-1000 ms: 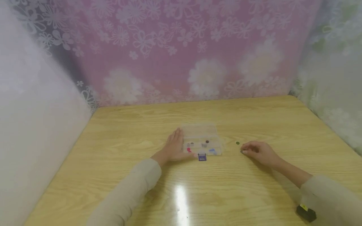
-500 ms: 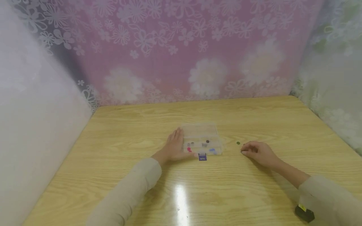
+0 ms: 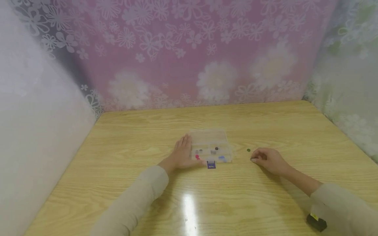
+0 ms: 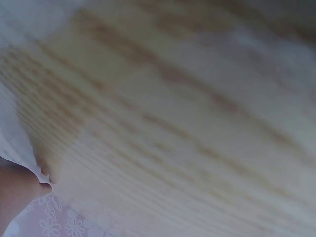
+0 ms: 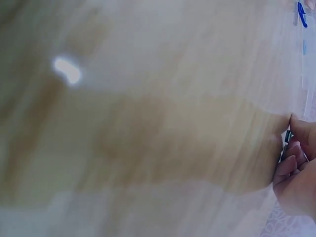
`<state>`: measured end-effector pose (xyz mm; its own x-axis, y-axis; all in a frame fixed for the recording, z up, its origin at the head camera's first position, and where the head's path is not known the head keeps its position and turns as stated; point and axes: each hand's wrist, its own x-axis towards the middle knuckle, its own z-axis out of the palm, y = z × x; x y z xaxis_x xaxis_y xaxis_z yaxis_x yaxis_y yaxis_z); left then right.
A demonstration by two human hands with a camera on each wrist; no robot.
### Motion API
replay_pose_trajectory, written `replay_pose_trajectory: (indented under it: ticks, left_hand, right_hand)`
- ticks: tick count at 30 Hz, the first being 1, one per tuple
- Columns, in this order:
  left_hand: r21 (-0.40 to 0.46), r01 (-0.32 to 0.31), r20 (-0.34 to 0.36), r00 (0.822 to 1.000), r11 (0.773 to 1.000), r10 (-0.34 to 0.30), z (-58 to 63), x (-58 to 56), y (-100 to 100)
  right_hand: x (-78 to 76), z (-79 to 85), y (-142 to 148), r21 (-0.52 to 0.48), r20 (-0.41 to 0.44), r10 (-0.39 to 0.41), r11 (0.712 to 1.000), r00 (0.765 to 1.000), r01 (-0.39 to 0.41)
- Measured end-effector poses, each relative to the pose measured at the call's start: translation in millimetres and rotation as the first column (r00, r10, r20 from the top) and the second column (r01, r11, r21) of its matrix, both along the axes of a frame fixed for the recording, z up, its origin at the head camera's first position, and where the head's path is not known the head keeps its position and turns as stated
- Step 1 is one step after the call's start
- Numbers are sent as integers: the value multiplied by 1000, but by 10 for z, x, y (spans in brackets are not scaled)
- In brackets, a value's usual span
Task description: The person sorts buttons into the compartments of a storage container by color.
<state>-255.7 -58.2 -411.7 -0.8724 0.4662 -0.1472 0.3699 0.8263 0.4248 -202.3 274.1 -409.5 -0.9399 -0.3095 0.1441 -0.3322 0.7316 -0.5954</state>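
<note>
In the head view a clear plastic compartment box [image 3: 208, 136] lies with its lid folded back and a purple latch [image 3: 211, 165] at its front. Pink pieces [image 3: 197, 157], blue pieces [image 3: 222, 158] and a dark disc [image 3: 217, 148] are in its compartments. My left hand [image 3: 181, 155] rests along the box's left side, fingers straight, thumb along the front edge. To the right, my right hand [image 3: 270, 160] pinches a small dark disc [image 3: 251, 159] between thumb and fingertips, mostly hidden. A green disc [image 3: 248, 150] lies on the table just beyond those fingertips.
The wood-grain table [image 3: 141, 131] meets a pink floral backdrop [image 3: 177, 65] at its far edge, with pale panels on both sides. A black block [image 3: 316, 222] with a yellow label shows below the right sleeve [image 3: 339, 203]. Light glares off the table's front.
The right hand has shifted slightly left, toward the box, with its fingertips still together. The left hand and the box have stayed in place.
</note>
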Motion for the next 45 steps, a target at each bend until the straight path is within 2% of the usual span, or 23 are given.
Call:
replay_pose_trajectory:
  ticks: [13,24,35,41,45]
  left_hand:
    - [4,-2,-2,1000,1000,2,-9,-6,10]
    - [3,-2,-18,1000,1000,2,-23,-15,2]
    - [10,8,-21,1000,1000,-8,-16,0,9]
    - [20,10,-17,1000,1000,-9,-7,15,6]
    - [27,8,-14,1000,1000,-7,-11,19,1]
  right_hand:
    - [-42,6,-33,85,-2,38,996,999,-37]
    - [-41,8,-62,52,18,-8,999,1000,8]
    - [-64,-5,-45,24,41,-114,993,993,113]
    - [-61,33,-34,-18,91,-130,991,987,132]
    - [-60,51,-39,-24,97,-138,990,986,141]
